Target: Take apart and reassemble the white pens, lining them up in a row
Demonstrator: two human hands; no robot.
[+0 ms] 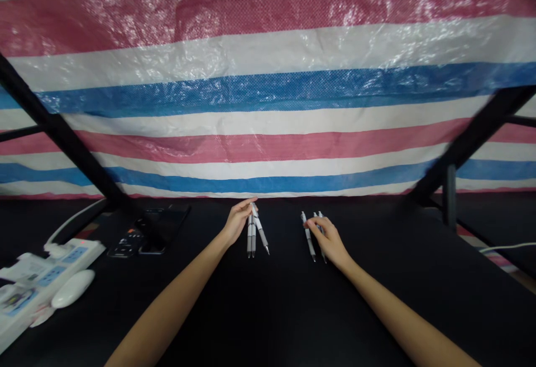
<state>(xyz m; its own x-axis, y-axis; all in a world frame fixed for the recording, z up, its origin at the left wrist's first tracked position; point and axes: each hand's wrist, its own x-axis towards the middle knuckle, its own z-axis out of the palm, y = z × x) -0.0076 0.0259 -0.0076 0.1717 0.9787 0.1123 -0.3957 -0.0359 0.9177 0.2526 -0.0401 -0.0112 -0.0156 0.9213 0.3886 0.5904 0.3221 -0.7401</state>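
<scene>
My left hand (pixel 237 223) is closed on the upper end of a white and grey pen (pixel 261 230), which slants down to the right with its tip toward me. Two similar pens, a left one (pixel 249 237) and a right one (pixel 253 238), lie side by side just beneath those fingertips. To the right, my right hand (pixel 329 239) has its thumb and fingers pinched at a pen (pixel 309 238) of the same kind. Two more pens show at that hand by their upper ends (pixel 317 214), their middles mostly hidden under the fingers.
The black tabletop (pixel 268 311) carries a white power strip (pixel 46 283), a white mouse (pixel 73 289), a dark remote (pixel 128 242) and a phone-like dark device (pixel 153 248) on the left. Black frame bars (pixel 96 160) rise at both sides before a striped plastic sheet (pixel 268 146).
</scene>
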